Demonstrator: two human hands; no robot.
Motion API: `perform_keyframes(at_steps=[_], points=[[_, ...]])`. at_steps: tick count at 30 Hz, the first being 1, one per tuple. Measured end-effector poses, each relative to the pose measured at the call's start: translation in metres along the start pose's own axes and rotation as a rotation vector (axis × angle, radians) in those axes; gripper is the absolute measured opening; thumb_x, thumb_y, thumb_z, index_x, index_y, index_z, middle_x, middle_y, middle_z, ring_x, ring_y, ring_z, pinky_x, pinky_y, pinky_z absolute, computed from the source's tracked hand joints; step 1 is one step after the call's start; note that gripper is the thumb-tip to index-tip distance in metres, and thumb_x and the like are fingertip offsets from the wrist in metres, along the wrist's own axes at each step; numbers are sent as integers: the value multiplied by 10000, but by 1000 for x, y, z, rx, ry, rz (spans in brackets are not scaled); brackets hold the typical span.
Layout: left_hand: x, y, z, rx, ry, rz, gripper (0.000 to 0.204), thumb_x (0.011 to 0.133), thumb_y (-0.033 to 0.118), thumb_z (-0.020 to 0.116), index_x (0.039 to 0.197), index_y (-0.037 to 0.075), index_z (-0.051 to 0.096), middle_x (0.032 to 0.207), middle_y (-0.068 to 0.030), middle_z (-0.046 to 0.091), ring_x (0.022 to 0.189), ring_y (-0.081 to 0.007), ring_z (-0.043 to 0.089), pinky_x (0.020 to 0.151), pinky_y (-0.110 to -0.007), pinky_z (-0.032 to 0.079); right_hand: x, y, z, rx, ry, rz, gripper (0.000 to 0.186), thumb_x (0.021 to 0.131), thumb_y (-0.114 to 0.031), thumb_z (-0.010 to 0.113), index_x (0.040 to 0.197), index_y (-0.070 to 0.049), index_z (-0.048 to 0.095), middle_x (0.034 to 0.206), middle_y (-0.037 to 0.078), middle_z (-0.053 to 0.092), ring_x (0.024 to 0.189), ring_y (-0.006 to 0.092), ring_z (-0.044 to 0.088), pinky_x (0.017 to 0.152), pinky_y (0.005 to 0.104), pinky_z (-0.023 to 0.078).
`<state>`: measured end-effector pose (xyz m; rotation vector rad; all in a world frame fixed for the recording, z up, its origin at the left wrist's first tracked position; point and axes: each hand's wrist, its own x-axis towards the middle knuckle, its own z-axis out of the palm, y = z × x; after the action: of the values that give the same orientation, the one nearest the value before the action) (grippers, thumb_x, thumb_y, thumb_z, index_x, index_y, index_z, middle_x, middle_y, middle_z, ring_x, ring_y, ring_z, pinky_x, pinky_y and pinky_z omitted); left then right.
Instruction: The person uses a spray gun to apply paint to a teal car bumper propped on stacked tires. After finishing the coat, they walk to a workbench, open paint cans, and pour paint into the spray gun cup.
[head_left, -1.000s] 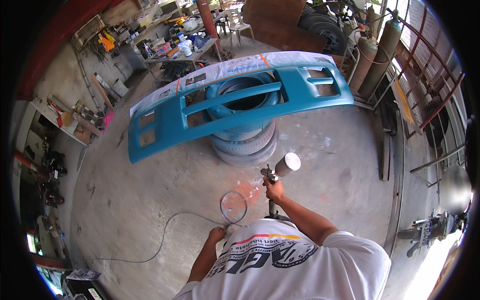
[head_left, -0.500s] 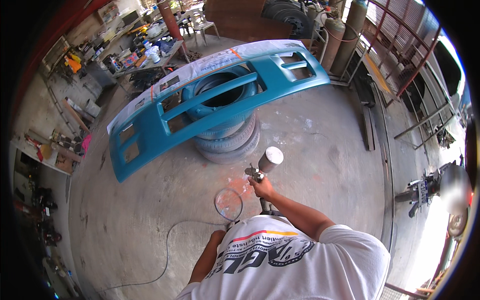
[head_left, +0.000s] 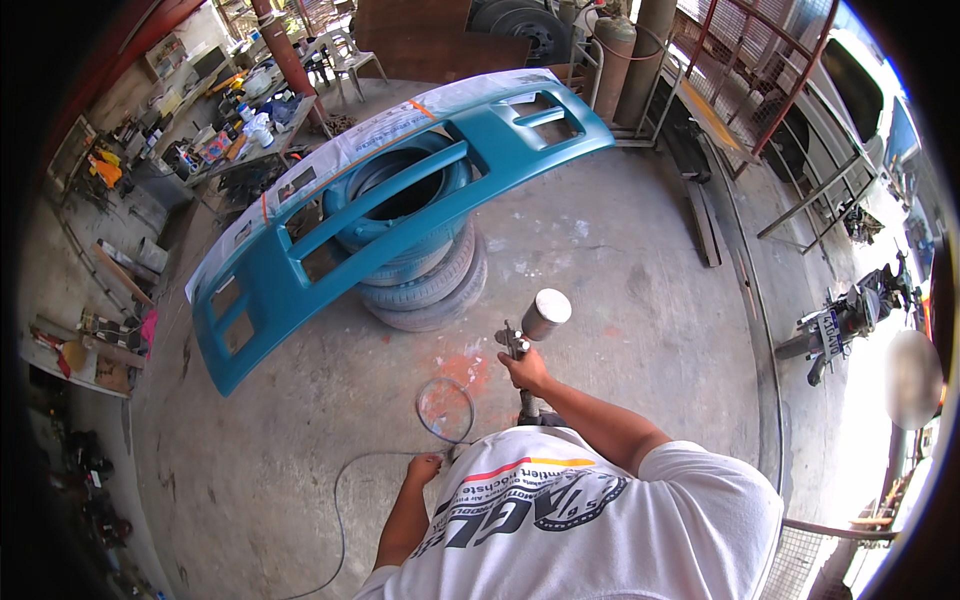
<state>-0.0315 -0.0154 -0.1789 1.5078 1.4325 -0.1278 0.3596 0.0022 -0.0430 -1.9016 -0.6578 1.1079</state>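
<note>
My right hand (head_left: 526, 371) is closed round the handle of a spray gun (head_left: 513, 340), whose metal cup with a white lid (head_left: 547, 313) sits on top. My left hand (head_left: 425, 467) is low beside my shirt, its fingers closed on a thin grey air hose (head_left: 345, 490). The hose makes a loop above the floor in front of me. Ahead and to the left, a teal bumper (head_left: 340, 262) rests on a stack of tires (head_left: 425, 290). White masking paper (head_left: 340, 150) with orange tape covers its far edge. The spray gun is apart from the bumper.
A cluttered workbench (head_left: 285, 128) and a white chair (head_left: 345, 62) stand at the far left. Gas cylinders (head_left: 613, 70) are at the back. On the right are a metal rack (head_left: 745, 90), long bars (head_left: 703, 225) on the floor and a motorcycle (head_left: 850, 310).
The view has turned right, so the bumper and tires sit further left. My left hand has come forward from beside my shirt to the hose. My right hand still holds the spray gun.
</note>
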Motion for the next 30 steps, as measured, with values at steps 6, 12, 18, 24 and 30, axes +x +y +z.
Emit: perform_keyframes(at_steps=[6, 12, 18, 24, 30], points=[[17, 38, 25, 24, -49, 93, 306, 872, 292, 729, 1039, 37, 754, 948, -137, 762, 835, -227, 738, 779, -353, 572, 5, 7, -4, 24, 8, -12, 522, 916, -238, 716, 1357, -96, 475, 634, 43, 560, 454, 147, 521, 411, 330, 419], [10, 21, 35, 63, -80, 48, 398, 860, 369, 725, 1088, 44, 746, 1037, -156, 757, 959, -265, 733, 867, -372, 564, 0, -1, -2, 120, -49, 55, 419, 908, -165, 700, 1265, -62, 508, 624, 43, 539, 447, 153, 520, 409, 340, 427], [-19, 0, 26, 148, -20, -15, 363, 859, 347, 724, 1074, 55, 747, 961, -144, 761, 822, -252, 748, 790, -373, 583, 9, -7, 7, 50, -101, 16, 327, 901, -176, 695, 1163, -31, 564, 650, 58, 580, 468, 157, 565, 420, 336, 426], [-28, -28, 31, -33, 49, -44, 294, 855, 306, 728, 1006, 54, 750, 865, -114, 760, 719, -199, 734, 719, -364, 584, 8, -48, 23, -5, -221, -132, 507, 920, -208, 652, 1398, -145, 497, 801, 119, 648, 599, 186, 617, 531, 380, 476], [-13, 66, 8, -500, 356, 181, 185, 948, 197, 683, 1027, 34, 723, 862, -82, 746, 741, -144, 699, 721, -292, 558, -3, -83, 25, 86, -517, -46, 335, 944, -160, 636, 1267, -84, 599, 691, 35, 575, 514, 131, 519, 470, 319, 414]])
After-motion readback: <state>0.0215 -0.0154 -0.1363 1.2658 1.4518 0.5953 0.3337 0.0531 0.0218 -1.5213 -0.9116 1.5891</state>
